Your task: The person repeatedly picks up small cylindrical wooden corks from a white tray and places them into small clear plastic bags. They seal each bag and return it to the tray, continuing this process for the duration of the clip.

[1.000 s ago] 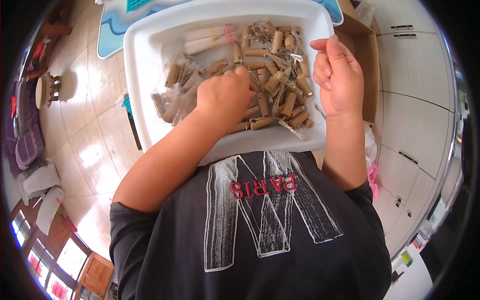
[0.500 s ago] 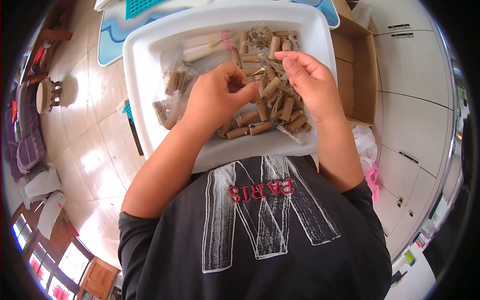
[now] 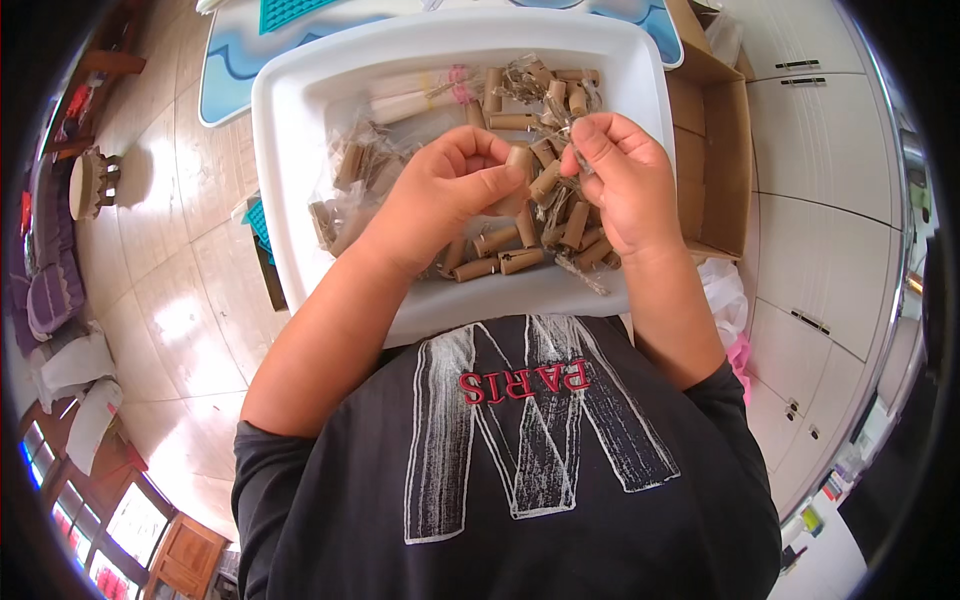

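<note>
Both of my hands work over a white plastic tub [image 3: 465,38] filled with short brown tubes [image 3: 493,238] and crinkled, stringy strands [image 3: 522,75]. Between the thumb and fingers of my left hand [image 3: 440,195] is a short brown tube [image 3: 519,162], held upright. My right hand [image 3: 632,185] is closed in a pinch on a thin, clear and brownish strand [image 3: 584,156]; its exact kind is too small to make out. The two hands are a little apart. More tubes lie beneath the fingers, partly hidden by them.
In the tub's left side lie clear plastic bags [image 3: 385,165] with tubes inside, and white rolls [image 3: 405,104] at its back. A blue-and-white table [image 3: 230,75] stands behind. An open cardboard box [image 3: 725,150] and white cabinets [image 3: 825,140] are on the right, a small stool [image 3: 90,183] far left.
My right hand has moved down slightly and its fingers have closed into a pinch on a strand. The tube in my left hand now stands more visible above the thumb.
</note>
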The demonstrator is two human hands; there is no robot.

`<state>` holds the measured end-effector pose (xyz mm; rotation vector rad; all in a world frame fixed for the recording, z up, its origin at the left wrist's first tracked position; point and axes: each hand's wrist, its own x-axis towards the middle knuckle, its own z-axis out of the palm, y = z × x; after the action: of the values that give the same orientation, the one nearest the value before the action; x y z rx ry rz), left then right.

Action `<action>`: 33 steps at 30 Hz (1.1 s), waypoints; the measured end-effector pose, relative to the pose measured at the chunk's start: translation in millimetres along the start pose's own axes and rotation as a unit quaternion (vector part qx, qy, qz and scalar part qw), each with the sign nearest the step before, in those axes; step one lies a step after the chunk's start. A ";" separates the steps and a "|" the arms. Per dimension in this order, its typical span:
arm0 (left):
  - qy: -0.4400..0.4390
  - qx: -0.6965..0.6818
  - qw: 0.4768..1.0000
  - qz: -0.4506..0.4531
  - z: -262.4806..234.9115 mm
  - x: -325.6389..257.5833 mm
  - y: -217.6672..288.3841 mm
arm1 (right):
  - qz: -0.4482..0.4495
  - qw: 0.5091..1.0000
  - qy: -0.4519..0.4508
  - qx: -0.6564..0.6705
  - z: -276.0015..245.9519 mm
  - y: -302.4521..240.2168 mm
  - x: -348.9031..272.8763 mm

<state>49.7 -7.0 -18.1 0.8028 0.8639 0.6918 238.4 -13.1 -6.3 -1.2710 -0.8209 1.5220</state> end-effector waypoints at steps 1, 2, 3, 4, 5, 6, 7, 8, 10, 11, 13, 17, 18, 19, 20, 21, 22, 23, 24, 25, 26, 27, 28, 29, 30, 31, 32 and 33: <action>0.004 -0.027 0.999 -0.025 0.3 -2.1 3.8 | -0.003 1.000 -0.019 0.021 -1.1 -0.3 0.7; 0.007 -0.054 0.997 -0.050 -0.2 -3.5 5.7 | -0.006 0.998 -0.038 0.042 -4.4 -1.5 2.0; 0.004 -0.093 0.994 -0.060 -2.6 -3.2 4.7 | -0.009 0.996 -0.057 0.063 -8.2 -2.6 3.0; 0.002 -0.131 0.989 -0.069 -6.1 -2.0 2.7 | 0.018 0.992 -0.104 0.068 -13.3 -3.3 3.7; -0.001 -0.169 0.983 -0.078 -8.7 -1.2 1.6 | 0.044 0.985 -0.151 0.073 -19.2 -3.9 4.2; -0.001 -0.167 0.983 -0.072 -10.4 -1.1 1.8 | 0.070 0.975 -0.198 0.077 -21.8 -4.2 4.4; -0.002 -0.164 0.984 -0.067 -11.9 -0.2 1.9 | 0.049 0.982 -0.180 0.026 -17.4 -4.1 2.6; -0.003 -0.162 0.985 -0.061 -12.7 0.3 2.0 | 0.028 0.986 -0.161 -0.025 -8.6 -4.1 -1.3; 0.030 -0.096 0.995 -0.024 -8.9 -1.2 1.4 | -0.007 0.986 -0.138 -0.090 1.7 -2.0 -4.2; 0.047 -0.063 0.997 -0.004 -6.3 -2.4 0.8 | -0.021 0.985 -0.135 -0.105 4.2 -0.3 -4.3; 0.044 0.024 0.995 0.081 -3.1 -3.6 -1.4 | -0.045 0.982 -0.130 -0.129 4.5 3.5 -4.2; 0.053 0.153 0.968 0.192 4.2 -6.7 0.9 | -0.067 0.983 -0.118 -0.121 5.2 5.7 -6.3; 0.057 0.119 0.973 0.187 6.9 -8.2 3.0 | -0.069 0.986 -0.113 -0.106 6.0 4.7 -7.0; 0.060 0.085 0.978 0.183 9.9 -10.2 5.4 | -0.084 0.984 -0.116 -0.103 6.1 4.8 -7.0; 0.063 0.051 0.981 0.178 11.9 -11.3 6.7 | -0.100 0.983 -0.119 -0.100 5.5 5.5 -6.8; 0.062 0.042 0.978 0.193 13.0 -11.4 6.5 | -0.116 0.981 -0.121 -0.097 5.3 5.5 -6.6; 0.060 0.033 0.976 0.207 14.1 -11.3 5.9 | -0.124 0.980 -0.122 -0.099 5.1 5.1 -7.0; 0.059 0.024 0.973 0.221 14.3 -11.0 5.2 | -0.132 0.978 -0.122 -0.102 5.1 4.6 -7.5; 0.056 0.045 0.971 0.228 12.2 -10.8 3.7 | -0.140 0.977 -0.122 -0.105 5.1 4.2 -8.3; 0.055 0.066 0.968 0.235 8.3 -10.8 1.4 | -0.134 0.980 -0.120 -0.091 6.3 2.9 -9.5; 0.053 0.086 0.965 0.241 6.3 -10.7 0.2 | -0.127 0.982 -0.118 -0.077 8.4 0.7 -11.2; 0.055 0.075 0.966 0.242 6.8 -10.7 0.0 | -0.120 0.984 -0.116 -0.064 9.5 -0.4 -12.4; 0.057 0.063 0.966 0.243 7.5 -10.9 0.0 | -0.133 0.982 -0.114 -0.075 9.6 -0.4 -13.3; 0.059 0.052 0.967 0.244 7.8 -11.4 0.0 | -0.146 0.979 -0.112 -0.085 9.2 0.0 -13.8; 0.063 0.092 0.970 0.217 7.5 -12.5 1.3 | -0.159 0.976 -0.111 -0.096 8.6 0.6 -13.8; 0.066 0.133 0.971 0.189 7.1 -13.8 4.1 | -0.159 0.976 -0.107 -0.100 6.9 2.9 -13.3; 0.069 0.173 0.969 0.161 6.3 -15.1 7.8 | -0.159 0.976 -0.104 -0.103 4.9 6.0 -12.4; 0.089 0.178 0.966 0.163 4.2 -14.4 14.7 | -0.158 0.977 -0.100 -0.106 3.8 7.9 -11.3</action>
<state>43.5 -12.0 1.3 1.2384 1.0476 0.9217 232.8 -26.0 -8.9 -1.0834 -1.2824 1.3425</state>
